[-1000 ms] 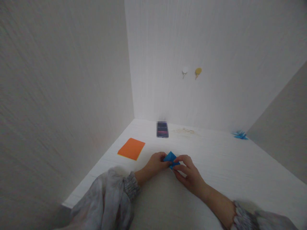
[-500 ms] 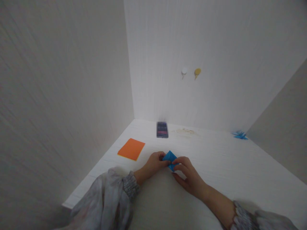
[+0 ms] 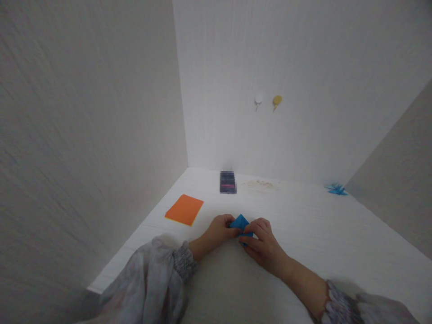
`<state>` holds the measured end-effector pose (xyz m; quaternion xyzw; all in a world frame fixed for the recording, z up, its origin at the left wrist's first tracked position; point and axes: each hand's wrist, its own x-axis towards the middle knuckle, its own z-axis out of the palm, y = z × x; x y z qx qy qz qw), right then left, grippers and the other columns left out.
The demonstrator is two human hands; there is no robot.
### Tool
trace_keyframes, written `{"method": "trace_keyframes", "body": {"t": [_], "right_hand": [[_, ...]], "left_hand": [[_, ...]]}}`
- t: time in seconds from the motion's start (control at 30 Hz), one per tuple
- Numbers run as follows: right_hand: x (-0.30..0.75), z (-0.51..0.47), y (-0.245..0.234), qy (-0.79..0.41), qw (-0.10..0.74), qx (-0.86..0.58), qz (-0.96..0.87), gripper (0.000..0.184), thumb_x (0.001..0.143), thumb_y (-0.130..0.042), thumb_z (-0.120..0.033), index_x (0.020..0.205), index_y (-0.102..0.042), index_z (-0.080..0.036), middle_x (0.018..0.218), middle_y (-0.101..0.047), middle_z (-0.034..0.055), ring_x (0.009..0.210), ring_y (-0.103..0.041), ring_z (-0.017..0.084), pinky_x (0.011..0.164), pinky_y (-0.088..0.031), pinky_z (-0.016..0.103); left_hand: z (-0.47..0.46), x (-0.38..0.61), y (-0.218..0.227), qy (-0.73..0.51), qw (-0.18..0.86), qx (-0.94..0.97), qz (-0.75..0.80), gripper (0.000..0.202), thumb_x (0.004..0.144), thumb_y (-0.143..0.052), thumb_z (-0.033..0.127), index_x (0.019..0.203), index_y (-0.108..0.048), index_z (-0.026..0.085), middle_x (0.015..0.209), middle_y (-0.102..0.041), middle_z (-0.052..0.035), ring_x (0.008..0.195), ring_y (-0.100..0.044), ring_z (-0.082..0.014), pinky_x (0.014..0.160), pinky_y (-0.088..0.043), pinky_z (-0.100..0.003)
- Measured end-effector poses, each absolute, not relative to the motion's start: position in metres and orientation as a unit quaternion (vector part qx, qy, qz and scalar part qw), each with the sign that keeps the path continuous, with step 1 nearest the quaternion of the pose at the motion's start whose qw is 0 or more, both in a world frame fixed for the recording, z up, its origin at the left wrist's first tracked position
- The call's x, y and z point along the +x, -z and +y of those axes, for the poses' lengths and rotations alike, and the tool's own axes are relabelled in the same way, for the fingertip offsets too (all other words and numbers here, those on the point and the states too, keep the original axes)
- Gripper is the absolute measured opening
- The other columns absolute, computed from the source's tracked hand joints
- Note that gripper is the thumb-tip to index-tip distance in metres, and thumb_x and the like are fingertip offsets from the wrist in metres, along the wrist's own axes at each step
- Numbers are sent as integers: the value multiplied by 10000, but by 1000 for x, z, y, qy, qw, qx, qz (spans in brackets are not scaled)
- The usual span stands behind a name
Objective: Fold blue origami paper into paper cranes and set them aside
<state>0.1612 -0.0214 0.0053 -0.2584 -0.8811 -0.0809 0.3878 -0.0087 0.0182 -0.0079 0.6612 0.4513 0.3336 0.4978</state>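
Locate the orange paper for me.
In the head view, the orange paper lies toward the left of the white tabletop, between the left wall and the left hand.

The folded paper (image 3: 240, 221) is held at its left by the fingers of the left hand (image 3: 221, 229) and at its right by those of the right hand (image 3: 267, 246). Left of the fingers, slightly beyond them, the square sheet (image 3: 184, 209) is laid on the tabletop (image 3: 303, 216). Beyond the fingers, a pixelated item (image 3: 228, 182) is set near the back wall (image 3: 216, 90); marks (image 3: 262, 184) are seen to its right. Well right of the fingers, a paper figure (image 3: 336, 189) is placed by the far corner. Above and beyond the fingers, two hooks (image 3: 277, 100) are fixed side by side on the back wall.
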Motion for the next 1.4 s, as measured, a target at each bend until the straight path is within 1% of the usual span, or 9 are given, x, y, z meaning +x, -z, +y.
{"method": "trace_keyframes", "body": {"t": [0.23,0.4,0.6,0.77,0.87,1.03,1.2,1.4], "right_hand": [[162,-21,-6,75,380,-241,-890,117,781,-509,-154,846,-602,-184,794,-571,35,785,-480,167,763,-341,390],[163,-20,-5,80,357,-226,-903,124,795,-497,-162,863,-596,-192,784,-586,27,779,-490,159,755,-360,369],[162,-21,-5,64,332,-208,-918,112,814,-485,-162,851,-588,-183,769,-591,30,759,-497,153,699,-399,326],[163,-21,-7,45,348,-195,-916,121,812,-481,-141,868,-582,-175,788,-594,43,782,-508,166,689,-425,322],[163,-22,-9,39,350,-193,-916,144,821,-461,-133,898,-575,-177,826,-595,52,823,-519,174,711,-435,331],[164,-22,-8,46,344,-185,-919,137,809,-484,-127,907,-564,-177,846,-609,45,841,-529,169,754,-436,348],[165,-21,-5,53,343,-189,-919,153,812,-473,-137,927,-561,-186,895,-621,47,917,-536,170,852,-407,389],[165,-20,-3,49,331,-190,-923,165,818,-458,-130,930,-560,-198,909,-634,38,876,-567,147,921,-364,415]], "left_hand": [[18,-9,7,-339,500,655,454,181,601,-637,243,710,-564,118,590,-526,26,534,-449,-88,513,-339,-209],[18,-8,6,-343,511,646,452,205,584,-654,238,714,-554,115,583,-534,26,529,-461,-94,505,-333,-213],[18,-8,8,-379,569,601,414,263,557,-684,213,745,-525,122,663,-579,2,591,-514,-110,589,-405,-245],[17,-8,6,-396,610,554,405,304,556,-706,286,742,-529,123,687,-575,-8,605,-516,-110,610,-419,-259],[16,-9,5,-396,629,539,397,341,541,-719,325,746,-532,125,691,-572,-5,621,-521,-115,616,-420,-262],[18,-9,6,-399,642,529,386,358,554,-709,357,744,-531,112,683,-563,-6,616,-520,-109,626,-414,-267],[16,-9,2,-402,647,513,395,350,537,-713,366,697,-533,111,653,-553,6,599,-511,-103,620,-411,-261],[15,-9,0,-403,644,509,405,312,543,-701,345,669,-530,116,630,-541,12,593,-506,-107,610,-413,-262]]}}
